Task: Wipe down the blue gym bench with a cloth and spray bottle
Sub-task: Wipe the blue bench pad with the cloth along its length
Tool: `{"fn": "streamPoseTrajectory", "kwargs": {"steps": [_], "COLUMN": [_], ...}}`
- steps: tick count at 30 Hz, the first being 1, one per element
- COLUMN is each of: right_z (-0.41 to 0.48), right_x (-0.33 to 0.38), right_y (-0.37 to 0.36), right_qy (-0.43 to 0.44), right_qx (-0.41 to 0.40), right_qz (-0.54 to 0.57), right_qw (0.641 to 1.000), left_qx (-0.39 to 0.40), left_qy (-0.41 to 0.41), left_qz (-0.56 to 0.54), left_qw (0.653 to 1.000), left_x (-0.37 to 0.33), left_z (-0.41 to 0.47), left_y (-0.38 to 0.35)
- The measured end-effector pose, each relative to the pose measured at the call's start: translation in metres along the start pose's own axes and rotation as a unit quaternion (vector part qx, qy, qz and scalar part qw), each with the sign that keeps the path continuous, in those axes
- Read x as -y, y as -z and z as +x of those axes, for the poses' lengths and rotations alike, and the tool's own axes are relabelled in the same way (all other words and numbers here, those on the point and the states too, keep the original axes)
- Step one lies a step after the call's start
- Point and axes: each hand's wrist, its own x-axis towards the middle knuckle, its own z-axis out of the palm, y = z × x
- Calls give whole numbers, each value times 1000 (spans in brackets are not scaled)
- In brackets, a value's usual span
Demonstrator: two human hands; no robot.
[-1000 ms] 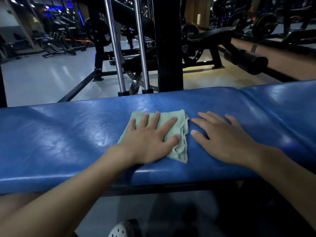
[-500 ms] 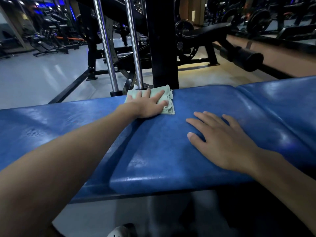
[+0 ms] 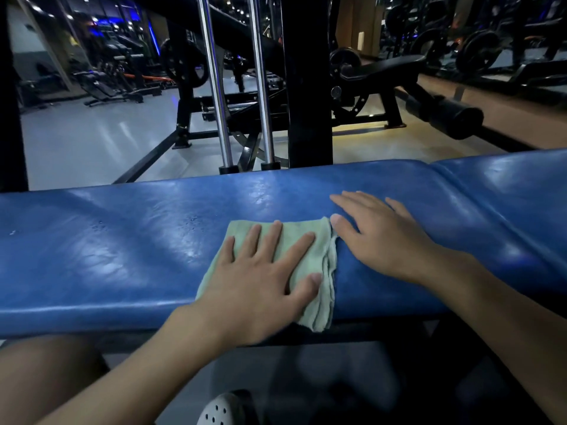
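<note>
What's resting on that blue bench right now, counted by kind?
Hands: 2, the left hand flat on the cloth, the right hand flat on the bench
Cloths: 1, pale green
Total: 3

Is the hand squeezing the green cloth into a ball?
No, the left hand lies flat with straight fingers on the cloth, which is spread on the blue bench.

left hand (image 3: 260, 280) flat, right hand (image 3: 380, 240) flat
</note>
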Motion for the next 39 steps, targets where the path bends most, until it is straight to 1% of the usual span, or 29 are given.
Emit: {"fn": "streamPoseTrajectory", "kwargs": {"steps": [3,5,10,13,16,18,22,27,32,36,39], "right_z": [3,5,8,7,6,6,7,7,4,3,4], "right_x": [3,1,2,2,3,3,1,0,2,5,8], "right_y": [-9,-13,-16,-16,-15,-15,-16,-15,-14,-10,-8], "right_qy": [6,3,-1,-2,-4,-6,-5,-6,-10,-8,-7], "right_qx": [50,64,59,54,53,51,58,62,60,23,4], "right_qz": [-31,-50,-87,-96,-92,-88,-84,-69,-73,-90,-39], "right_qw": [998,997,994,994,994,995,995,996,995,996,999], "left_qx": [17,30,21,33,40,33,35,8,-4,-16,-10], "left_qy": [4,9,25,49,67,71,51,11,-3,5,5], "left_qz": [-9,-19,0,-18,-30,-30,-23,1,16,5,14], "left_qw": [1000,999,999,998,996,996,998,1000,1000,1000,1000], "left_x": [7,17,43,56,64,65,61,43,21,16,20], "left_z": [24,52,144,196,228,233,196,98,9,-13,1], "left_y": [4,6,8,15,21,20,14,2,-1,-3,-3]}}
